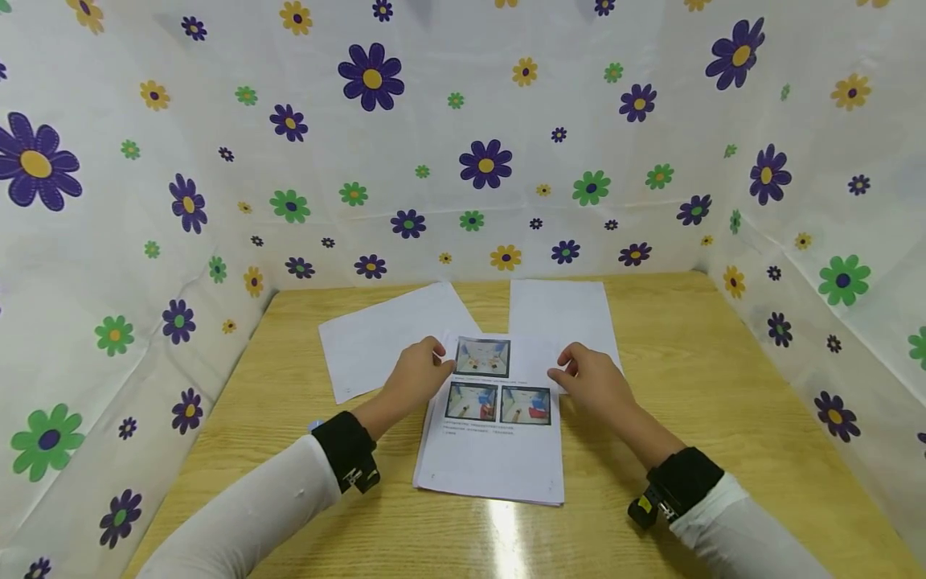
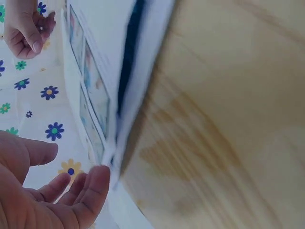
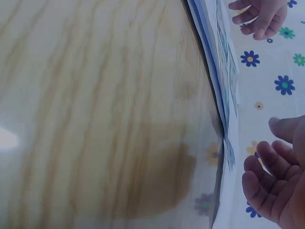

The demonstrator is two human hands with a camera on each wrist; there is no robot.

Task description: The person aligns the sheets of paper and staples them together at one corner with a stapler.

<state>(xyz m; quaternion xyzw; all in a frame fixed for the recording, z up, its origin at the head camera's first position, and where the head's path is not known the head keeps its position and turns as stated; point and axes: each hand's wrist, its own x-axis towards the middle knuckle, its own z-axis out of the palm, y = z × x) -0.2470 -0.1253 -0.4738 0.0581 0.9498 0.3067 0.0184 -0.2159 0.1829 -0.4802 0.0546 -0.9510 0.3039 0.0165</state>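
A stack of printed sheets (image 1: 492,466) lies on the wooden table, its top page showing three photos above lines of small text. At its upper left edge is my left hand (image 1: 414,375), and the left wrist view has those fingertips (image 2: 98,183) right at the pages' edge, thumb apart and nothing pinched. My right hand (image 1: 596,384) hovers by the stack's upper right side with loosely bent fingers. In the right wrist view, its thumb and fingers (image 3: 259,191) stand apart with no paper between them.
Behind the stack, one white sheet (image 1: 391,338) lies askew to the left and another (image 1: 560,314) to the right. A small blue-and-white item (image 1: 314,425) peeks out by the left cuff. Flower-patterned cloth (image 1: 434,121) walls in the table (image 1: 680,386) on three sides.
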